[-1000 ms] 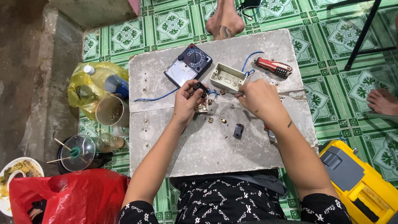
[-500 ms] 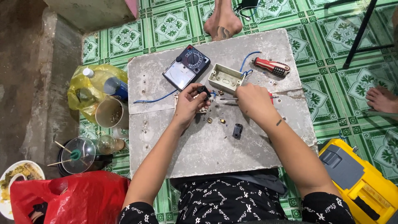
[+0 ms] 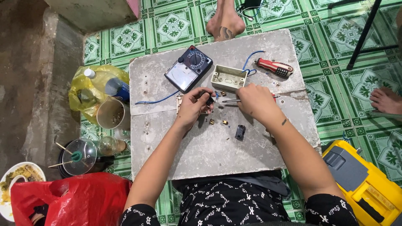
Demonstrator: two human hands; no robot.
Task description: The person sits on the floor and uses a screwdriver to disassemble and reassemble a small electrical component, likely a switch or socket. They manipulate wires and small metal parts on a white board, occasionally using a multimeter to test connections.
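Between the two hands, just above the slab [image 3: 217, 146], the left hand [image 3: 193, 104] pinches a small black switch part [image 3: 208, 99] while the right hand [image 3: 254, 99], closed around a screwdriver [image 3: 231, 100], should probably keep its tip square to the part.

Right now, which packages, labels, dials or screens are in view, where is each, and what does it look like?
Analog meter: slab's far left, dark rectangular case, pale scale window, round dial.
Plastic bottle: floor left of slab, clear, white cap, blue label band.
Yellow bag: under the bottle, crumpled.
Red bag: near left floor, crumpled.
Yellow case: near right floor, grey panel.
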